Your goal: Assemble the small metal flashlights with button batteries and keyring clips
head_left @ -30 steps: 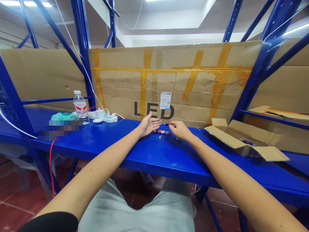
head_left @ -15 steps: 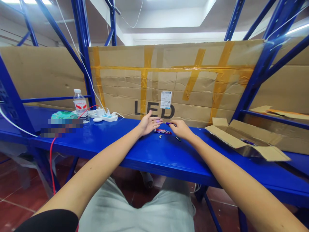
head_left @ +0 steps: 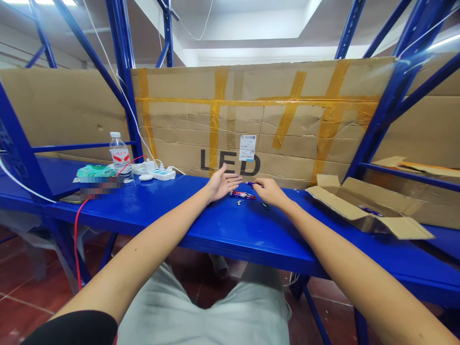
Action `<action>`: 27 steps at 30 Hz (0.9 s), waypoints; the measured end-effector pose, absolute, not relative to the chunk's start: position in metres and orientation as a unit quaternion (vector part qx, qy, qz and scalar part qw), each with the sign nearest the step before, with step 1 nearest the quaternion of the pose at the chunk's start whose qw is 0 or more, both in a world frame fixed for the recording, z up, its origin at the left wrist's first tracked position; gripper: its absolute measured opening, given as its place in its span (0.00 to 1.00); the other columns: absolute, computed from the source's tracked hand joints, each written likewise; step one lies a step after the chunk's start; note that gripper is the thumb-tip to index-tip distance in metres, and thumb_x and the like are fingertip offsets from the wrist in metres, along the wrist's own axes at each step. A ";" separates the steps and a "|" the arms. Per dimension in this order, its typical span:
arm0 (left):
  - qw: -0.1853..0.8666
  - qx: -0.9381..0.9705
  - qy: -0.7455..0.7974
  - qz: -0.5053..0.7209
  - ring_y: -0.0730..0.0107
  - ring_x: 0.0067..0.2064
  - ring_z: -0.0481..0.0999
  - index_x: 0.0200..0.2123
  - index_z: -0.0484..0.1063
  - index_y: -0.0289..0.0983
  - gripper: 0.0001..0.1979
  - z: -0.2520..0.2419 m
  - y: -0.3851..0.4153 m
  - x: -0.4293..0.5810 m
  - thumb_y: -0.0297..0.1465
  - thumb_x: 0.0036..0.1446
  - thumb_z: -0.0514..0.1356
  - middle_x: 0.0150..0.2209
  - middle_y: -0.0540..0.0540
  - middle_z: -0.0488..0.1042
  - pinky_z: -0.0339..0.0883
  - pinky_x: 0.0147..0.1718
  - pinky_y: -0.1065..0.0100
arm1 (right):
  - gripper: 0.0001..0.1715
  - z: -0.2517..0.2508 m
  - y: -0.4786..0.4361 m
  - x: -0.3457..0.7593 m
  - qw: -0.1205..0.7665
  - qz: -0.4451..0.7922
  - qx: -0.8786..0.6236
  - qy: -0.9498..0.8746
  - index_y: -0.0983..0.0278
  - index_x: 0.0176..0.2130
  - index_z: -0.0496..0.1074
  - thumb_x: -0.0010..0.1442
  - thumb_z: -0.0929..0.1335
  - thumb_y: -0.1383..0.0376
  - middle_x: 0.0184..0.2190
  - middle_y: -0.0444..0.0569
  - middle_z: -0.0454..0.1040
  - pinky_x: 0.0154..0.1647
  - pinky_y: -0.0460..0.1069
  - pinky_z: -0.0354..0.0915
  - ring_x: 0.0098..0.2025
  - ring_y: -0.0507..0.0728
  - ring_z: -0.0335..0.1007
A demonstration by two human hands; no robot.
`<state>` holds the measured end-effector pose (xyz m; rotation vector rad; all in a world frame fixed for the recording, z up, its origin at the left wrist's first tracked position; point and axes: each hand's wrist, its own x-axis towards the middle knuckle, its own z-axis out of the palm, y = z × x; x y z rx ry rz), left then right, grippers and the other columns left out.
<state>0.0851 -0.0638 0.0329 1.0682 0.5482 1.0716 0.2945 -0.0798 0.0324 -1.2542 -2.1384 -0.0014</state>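
Note:
My left hand (head_left: 221,185) is open over the table, palm turned to the right and fingers stretched out, holding nothing. Close to its fingertips, my right hand (head_left: 269,190) is closed on a slim purple-blue tube (head_left: 249,183), most of it hidden by the fingers. Between and just below the hands lie red and purple shiny metal tubes (head_left: 243,195), side by side on the blue table (head_left: 215,227). Small silvery pieces (head_left: 239,203) rest in front of them. A small dark piece (head_left: 265,206) lies under my right hand; its kind is too small to tell.
On the right stands an open cardboard box (head_left: 359,208) with a dark blue tube (head_left: 371,211) inside. A water bottle (head_left: 121,157), a green packet (head_left: 95,171) and a white power strip (head_left: 163,174) are at the left. A large cardboard sheet (head_left: 179,124) backs the table.

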 end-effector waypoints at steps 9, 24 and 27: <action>0.688 0.483 0.249 0.481 0.51 0.63 0.65 0.61 0.61 0.21 0.42 0.033 -0.063 0.085 0.54 0.62 0.43 0.61 0.24 0.63 0.58 0.61 0.59 | 0.19 0.032 -0.078 0.295 0.325 -0.008 -0.482 -0.813 0.67 0.30 0.77 0.61 0.60 0.65 0.31 0.53 0.80 0.33 0.47 0.57 0.33 0.56 0.70; 0.686 0.491 0.244 0.478 0.51 0.64 0.64 0.63 0.58 0.23 0.41 0.034 -0.067 0.086 0.54 0.63 0.43 0.62 0.25 0.62 0.57 0.62 0.58 | 0.19 0.033 -0.083 0.291 0.358 -0.018 -0.495 -0.792 0.68 0.30 0.78 0.58 0.62 0.63 0.29 0.53 0.79 0.30 0.48 0.56 0.28 0.54 0.67; 0.688 0.485 0.247 0.481 0.51 0.63 0.65 0.63 0.59 0.23 0.41 0.034 -0.067 0.086 0.54 0.63 0.44 0.62 0.24 0.62 0.57 0.62 0.58 | 0.20 0.034 -0.085 0.290 0.357 -0.037 -0.503 -0.787 0.68 0.28 0.78 0.58 0.61 0.61 0.25 0.53 0.78 0.28 0.48 0.53 0.25 0.54 0.64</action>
